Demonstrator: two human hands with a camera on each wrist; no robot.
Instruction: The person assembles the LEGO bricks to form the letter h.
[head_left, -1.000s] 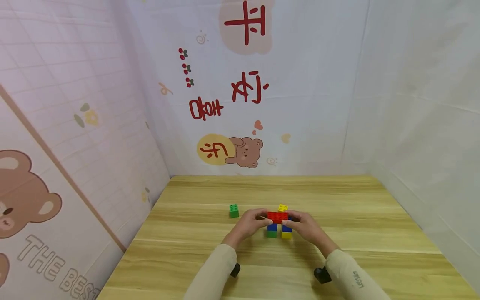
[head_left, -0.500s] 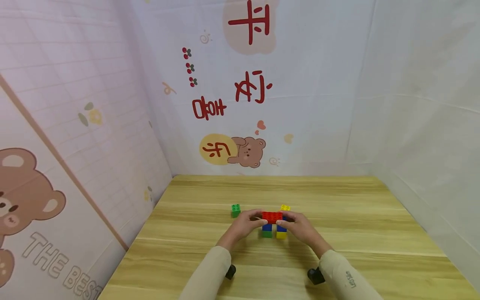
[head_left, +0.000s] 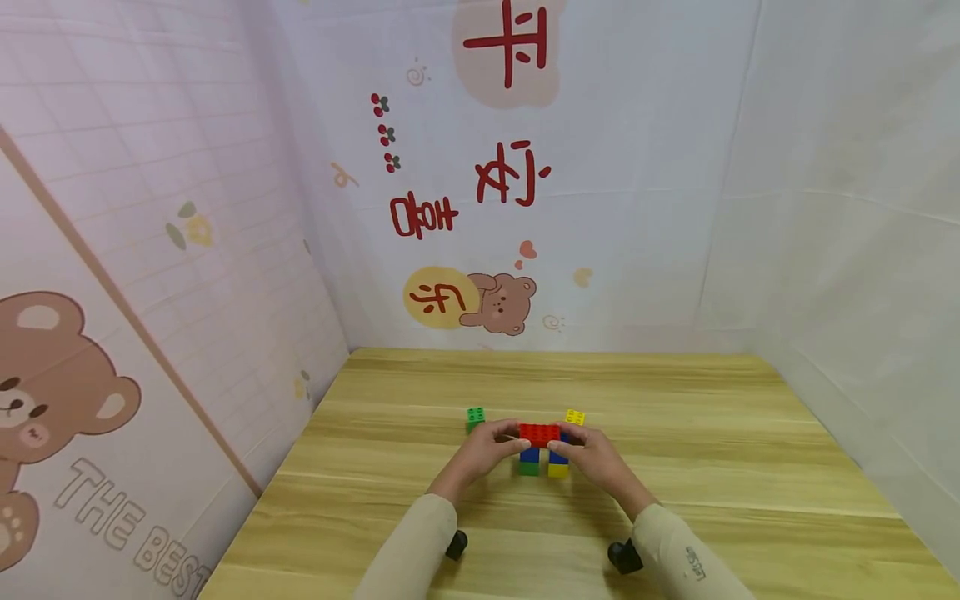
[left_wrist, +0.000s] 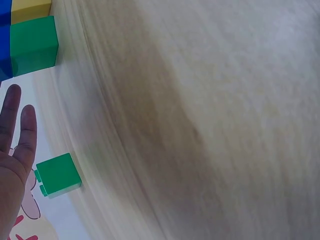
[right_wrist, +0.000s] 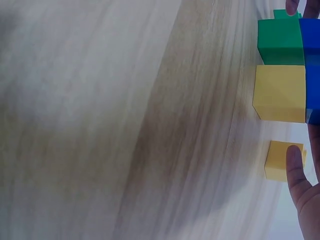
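Note:
Both hands grip the ends of a red brick (head_left: pixel 540 433), studs up, atop two short columns. The left column has a blue brick (head_left: pixel 530 456) over a green brick (head_left: pixel 528 469); the right one has a blue brick (head_left: pixel 557 457) over a yellow brick (head_left: pixel 558 471). My left hand (head_left: pixel 483 451) pinches the red brick's left end, thumb on its near side. Opposite it, my right hand (head_left: pixel 595 455) pinches the right end. In the left wrist view two lower fingers (left_wrist: pixel 27 132) extend below the column's green brick (left_wrist: pixel 34 46). The wrist views leave the red brick out.
A loose green brick (head_left: pixel 476 417) lies on the wooden table (head_left: pixel 420 383) beyond my left hand. A loose yellow brick (head_left: pixel 575 417) lies behind the right column. Printed cloth (head_left: pixel 637 250) walls the table at the back and both sides.
The hands, red brick and columns have shifted left relative to the loose green and yellow bricks. The grip looks the same, and the head view has turned slightly.

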